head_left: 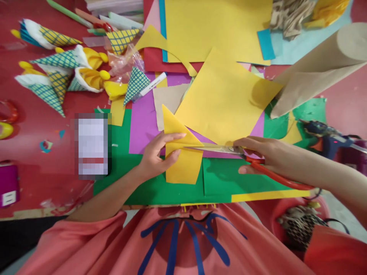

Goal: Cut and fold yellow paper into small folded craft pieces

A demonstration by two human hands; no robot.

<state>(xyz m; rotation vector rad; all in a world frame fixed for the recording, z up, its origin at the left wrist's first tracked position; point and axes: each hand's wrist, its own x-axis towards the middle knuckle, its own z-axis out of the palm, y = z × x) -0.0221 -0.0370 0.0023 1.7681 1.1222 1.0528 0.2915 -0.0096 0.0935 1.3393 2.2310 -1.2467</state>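
Observation:
My left hand [160, 152] pinches a folded piece of yellow paper [183, 166] between thumb and fingers. A pointed triangular flap of it rises above the hand, and a squarer part hangs below. My right hand [258, 152] grips scissors with red handles [272, 175]. Their long metal blades [220, 149] point left and lie along the paper's fold, with the tips close to my left fingers. Just beyond the blades lies a larger yellow sheet [226, 95]. Green paper [229, 175] and purple paper [143, 126] spread beneath my hands.
Patterned paper cones [57, 61] with yellow tips lie at the upper left, near a white marker [153, 84]. A phone-like blurred object [93, 145] rests left. A brown paper roll [321, 65] and a glue gun [329, 141] are on the right. Yellow sheets [218, 26] lie behind.

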